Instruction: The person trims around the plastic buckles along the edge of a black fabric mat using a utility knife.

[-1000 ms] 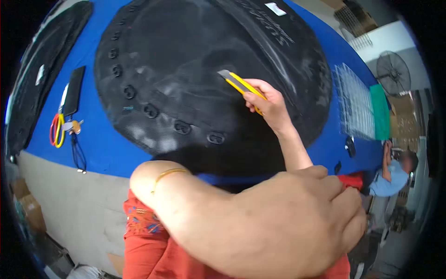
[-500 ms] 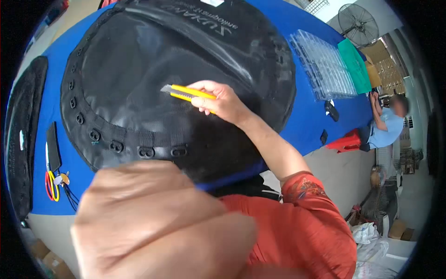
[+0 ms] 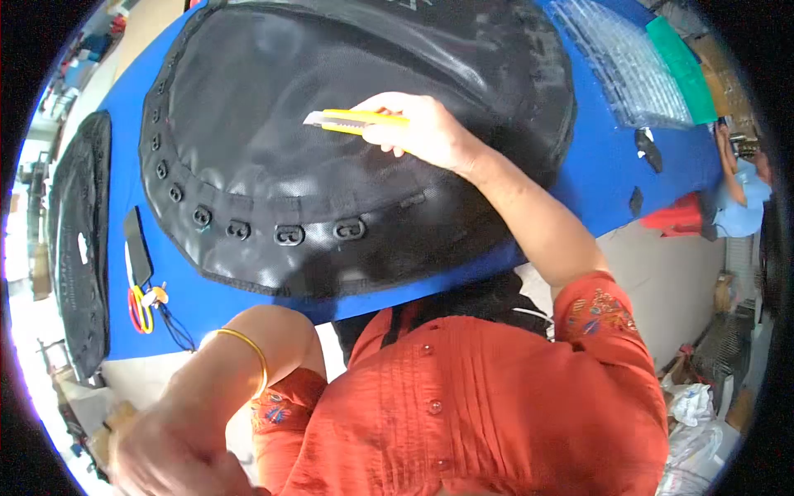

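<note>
A yellow utility knife (image 3: 356, 121) is gripped in my right hand (image 3: 426, 132), its blade out and pointing left. The knife and hand are above a large round black cover (image 3: 273, 107) with a row of black plastic buckles (image 3: 289, 235) along its near edge. My left hand (image 3: 178, 450) is raised close to the camera at the lower left, away from the cover. Its fingers are blurred and partly cut off by the frame, so what they do is hidden.
The blue table (image 3: 248, 307) holds scissors (image 3: 139, 307), a dark flat strip (image 3: 137, 248) and a second black piece (image 3: 83, 248) at left. Clear plastic cases (image 3: 620, 62), a green sheet (image 3: 682, 70) and a small black item (image 3: 649, 150) lie right, near a person in blue (image 3: 740, 202).
My left hand has dropped from in front of the camera to the lower left. The view has shifted, and my right hand still holds the knife over the cover.
</note>
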Available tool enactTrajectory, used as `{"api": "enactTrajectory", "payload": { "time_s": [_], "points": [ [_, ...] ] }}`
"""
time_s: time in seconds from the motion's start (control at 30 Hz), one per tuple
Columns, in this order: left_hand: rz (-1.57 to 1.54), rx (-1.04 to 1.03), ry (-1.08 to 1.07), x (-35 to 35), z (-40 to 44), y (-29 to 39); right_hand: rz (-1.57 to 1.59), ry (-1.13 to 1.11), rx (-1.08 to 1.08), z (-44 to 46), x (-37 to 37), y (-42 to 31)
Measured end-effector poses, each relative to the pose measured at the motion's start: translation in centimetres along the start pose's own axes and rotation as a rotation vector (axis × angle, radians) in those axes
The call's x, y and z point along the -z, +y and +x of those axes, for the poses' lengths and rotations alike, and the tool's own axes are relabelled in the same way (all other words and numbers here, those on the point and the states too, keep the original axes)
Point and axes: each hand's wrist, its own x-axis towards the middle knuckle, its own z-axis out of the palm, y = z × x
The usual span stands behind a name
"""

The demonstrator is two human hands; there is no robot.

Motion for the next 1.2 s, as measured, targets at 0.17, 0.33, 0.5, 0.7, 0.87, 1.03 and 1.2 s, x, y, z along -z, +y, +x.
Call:
{"api": "enactTrajectory", "payload": {
  "time_s": [0.17, 0.33, 0.5, 0.7, 0.87, 1.03, 1.2],
  "points": [
    [-0.014, 0.283, -0.169, -1.3, -3.0, 1.8, 0.044, 0.015, 0.082, -0.2, 0.0, 0.4],
    [0.890, 1.192, -0.083, -5.0, -6.7, -0.3, 0.044, 0.031, 0.098, 0.2, -0.2, 1.2],
    [1.422, 1.165, 0.037, -7.5, -16.2, -2.5, 0.077, 0.015, 0.103, 0.2, -0.4, 1.6],
    [1.551, 1.136, -0.031, -9.2, -19.1, -3.2, 0.002, 0.025, 0.116, -0.2, -0.6, 0.8],
    [1.557, 1.161, -0.040, -9.3, -19.4, -3.4, -0.077, -0.011, 0.064, -1.1, -0.3, 0.2],
    [1.579, 1.169, -0.091, -9.5, -19.5, -3.4, -0.434, 0.035, 0.363, -2.9, 0.1, -2.2],
    [1.586, 1.149, -0.132, -9.4, -19.7, -3.4, -0.448, -0.116, 0.326, -4.2, 0.1, -4.1]
  ]
}}
